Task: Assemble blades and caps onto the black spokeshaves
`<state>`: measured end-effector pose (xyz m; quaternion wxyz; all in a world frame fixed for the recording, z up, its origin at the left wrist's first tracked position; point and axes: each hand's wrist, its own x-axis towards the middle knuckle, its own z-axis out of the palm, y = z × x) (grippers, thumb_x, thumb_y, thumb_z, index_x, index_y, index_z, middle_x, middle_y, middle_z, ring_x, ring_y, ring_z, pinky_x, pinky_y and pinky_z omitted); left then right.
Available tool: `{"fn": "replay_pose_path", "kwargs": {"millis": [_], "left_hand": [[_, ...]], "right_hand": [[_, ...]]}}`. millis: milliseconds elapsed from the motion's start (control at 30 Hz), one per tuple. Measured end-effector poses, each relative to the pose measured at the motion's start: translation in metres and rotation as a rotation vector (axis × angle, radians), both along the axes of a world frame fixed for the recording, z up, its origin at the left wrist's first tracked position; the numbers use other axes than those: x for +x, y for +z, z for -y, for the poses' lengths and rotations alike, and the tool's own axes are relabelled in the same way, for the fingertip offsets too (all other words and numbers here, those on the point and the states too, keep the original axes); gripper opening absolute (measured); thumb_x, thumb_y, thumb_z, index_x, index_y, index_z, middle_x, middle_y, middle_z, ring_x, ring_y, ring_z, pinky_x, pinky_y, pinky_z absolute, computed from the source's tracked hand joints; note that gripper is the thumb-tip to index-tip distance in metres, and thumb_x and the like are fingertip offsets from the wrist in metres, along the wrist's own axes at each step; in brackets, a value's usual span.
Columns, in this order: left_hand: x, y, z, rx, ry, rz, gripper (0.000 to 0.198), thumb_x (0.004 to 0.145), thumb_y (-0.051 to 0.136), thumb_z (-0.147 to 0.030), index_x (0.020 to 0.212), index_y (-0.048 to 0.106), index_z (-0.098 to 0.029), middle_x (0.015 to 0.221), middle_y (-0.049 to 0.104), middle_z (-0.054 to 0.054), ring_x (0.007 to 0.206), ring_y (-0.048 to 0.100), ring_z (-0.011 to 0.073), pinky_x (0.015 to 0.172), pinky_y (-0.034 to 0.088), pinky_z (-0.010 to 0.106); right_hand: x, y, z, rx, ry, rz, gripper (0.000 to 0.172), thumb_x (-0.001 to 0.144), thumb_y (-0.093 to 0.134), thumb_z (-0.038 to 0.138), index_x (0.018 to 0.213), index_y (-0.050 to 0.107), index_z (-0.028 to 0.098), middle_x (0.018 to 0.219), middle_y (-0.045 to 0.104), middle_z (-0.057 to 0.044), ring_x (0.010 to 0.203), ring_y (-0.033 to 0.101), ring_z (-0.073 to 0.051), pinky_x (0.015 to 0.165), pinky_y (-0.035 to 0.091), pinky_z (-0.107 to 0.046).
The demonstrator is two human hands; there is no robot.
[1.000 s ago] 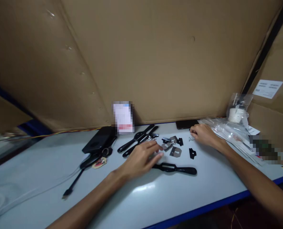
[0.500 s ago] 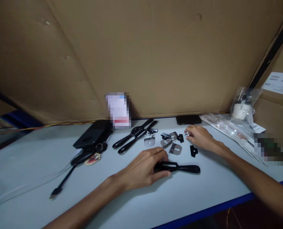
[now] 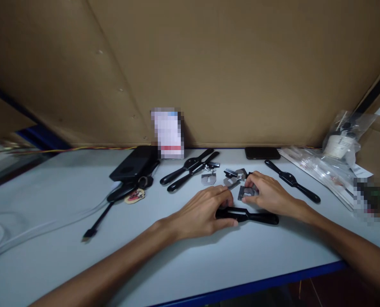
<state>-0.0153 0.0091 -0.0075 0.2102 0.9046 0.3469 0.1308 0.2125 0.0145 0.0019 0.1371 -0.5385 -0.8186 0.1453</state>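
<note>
My left hand (image 3: 209, 209) is closed around one end of a black spokeshave body (image 3: 263, 218), which lies near the front of the table with its other handle pointing right. My right hand (image 3: 266, 192) pinches a grey slotted spokeshave blade (image 3: 241, 194) by its right part, just behind that body. Behind my hands lie more blades (image 3: 208, 179), and a lever cap (image 3: 230, 172) among them. Two spokeshave bodies (image 3: 173, 175) rest side by side at the back left of these parts. Another spokeshave body (image 3: 287, 178) lies right of my right hand.
A black box (image 3: 134, 164) with a cable and a keyring stands at the left. A blurred-out phone-like screen (image 3: 169, 134) leans on the cardboard wall (image 3: 224, 76). A dark phone (image 3: 262, 153) lies at the back. Plastic bags (image 3: 320, 166) and a white tub (image 3: 338, 146) are at the right.
My right hand has come left and nearer, from a small shiny part behind onto the blade. My left hand keeps its hold on the spokeshave body. The camera view has shifted slightly.
</note>
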Motion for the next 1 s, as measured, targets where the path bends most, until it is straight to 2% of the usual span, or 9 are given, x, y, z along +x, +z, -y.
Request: {"fn": "replay_pose_path", "kwargs": {"millis": [167, 233, 367, 467, 600, 700, 800, 900, 1000], "left_hand": [[0.001, 0.000, 0.002, 0.023, -0.008, 0.022, 0.040, 0.086, 0.067, -0.058, 0.093, 0.057, -0.020, 0.088, 0.061, 0.002, 0.077, 0.055, 0.0205, 0.066, 0.043, 0.032], [0.001, -0.001, 0.002, 0.038, -0.016, 0.028, 0.039, 0.087, 0.067, -0.057, 0.093, 0.057, -0.020, 0.087, 0.061, 0.002, 0.076, 0.056, 0.0205, 0.066, 0.042, 0.032], [0.001, -0.001, 0.003, 0.058, -0.020, 0.016, 0.036, 0.087, 0.067, -0.054, 0.094, 0.058, -0.020, 0.087, 0.061, 0.003, 0.078, 0.056, 0.0214, 0.066, 0.043, 0.032], [0.001, -0.001, 0.003, 0.065, -0.027, 0.006, 0.036, 0.088, 0.067, -0.054, 0.094, 0.058, -0.020, 0.088, 0.061, 0.003, 0.078, 0.056, 0.0214, 0.066, 0.043, 0.032], [0.002, -0.001, 0.002, 0.082, -0.032, -0.013, 0.035, 0.090, 0.065, -0.053, 0.094, 0.058, -0.019, 0.088, 0.062, 0.003, 0.077, 0.056, 0.0212, 0.066, 0.041, 0.031], [0.002, -0.001, 0.002, 0.102, -0.048, -0.006, 0.037, 0.091, 0.063, -0.055, 0.094, 0.059, -0.019, 0.089, 0.062, 0.004, 0.076, 0.056, 0.0208, 0.066, 0.041, 0.032], [0.001, -0.002, 0.001, 0.122, -0.054, -0.001, 0.041, 0.092, 0.060, -0.059, 0.095, 0.059, -0.019, 0.090, 0.062, 0.005, 0.076, 0.056, 0.0209, 0.067, 0.042, 0.033], [0.001, -0.003, 0.000, 0.129, -0.057, 0.001, 0.043, 0.093, 0.057, -0.061, 0.097, 0.060, -0.018, 0.091, 0.063, 0.005, 0.077, 0.057, 0.0214, 0.067, 0.043, 0.033], [0.000, -0.004, 0.000, 0.127, -0.063, 0.003, 0.043, 0.093, 0.057, -0.061, 0.097, 0.059, -0.018, 0.093, 0.063, 0.006, 0.079, 0.058, 0.0221, 0.069, 0.044, 0.034]], "right_hand": [[0.005, 0.000, -0.006, -0.105, -0.013, -0.141, 0.039, 0.072, 0.081, 0.021, 0.107, 0.064, 0.021, 0.095, 0.066, -0.003, 0.083, 0.059, -0.020, 0.070, 0.044, -0.030], [0.007, 0.000, -0.010, -0.126, 0.001, -0.226, 0.033, 0.072, 0.078, 0.016, 0.103, 0.067, 0.021, 0.085, 0.064, -0.001, 0.077, 0.057, -0.018, 0.068, 0.043, -0.030], [0.013, 0.005, -0.020, -0.234, -0.009, -0.482, 0.008, 0.075, 0.070, 0.015, 0.081, 0.068, 0.018, 0.066, 0.055, 0.004, 0.065, 0.052, -0.014, 0.064, 0.039, -0.028], [0.016, 0.012, -0.023, -0.278, -0.042, -0.595, 0.008, 0.074, 0.069, 0.018, 0.082, 0.068, 0.018, 0.065, 0.054, 0.004, 0.062, 0.050, -0.013, 0.062, 0.037, -0.027], [0.017, 0.015, -0.024, -0.315, -0.083, -0.640, 0.014, 0.074, 0.066, 0.023, 0.086, 0.071, 0.018, 0.063, 0.055, 0.004, 0.056, 0.045, -0.012, 0.056, 0.035, -0.026], [0.016, 0.012, -0.023, -0.240, -0.098, -0.583, 0.012, 0.075, 0.065, 0.024, 0.085, 0.068, 0.018, 0.065, 0.059, 0.003, 0.055, 0.050, -0.013, 0.054, 0.037, -0.026], [0.014, 0.007, -0.019, 0.001, -0.110, -0.452, 0.004, 0.077, 0.064, 0.019, 0.080, 0.063, 0.020, 0.071, 0.064, 0.001, 0.067, 0.058, -0.017, 0.062, 0.043, -0.028], [0.011, 0.004, -0.013, 0.153, -0.041, -0.316, 0.008, 0.080, 0.063, 0.013, 0.082, 0.063, 0.021, 0.080, 0.069, -0.001, 0.076, 0.062, -0.018, 0.071, 0.045, -0.029], [0.008, 0.002, -0.009, 0.161, 0.061, -0.243, 0.019, 0.085, 0.060, 0.010, 0.097, 0.069, 0.022, 0.097, 0.074, -0.004, 0.087, 0.066, -0.020, 0.076, 0.048, -0.031]]}}
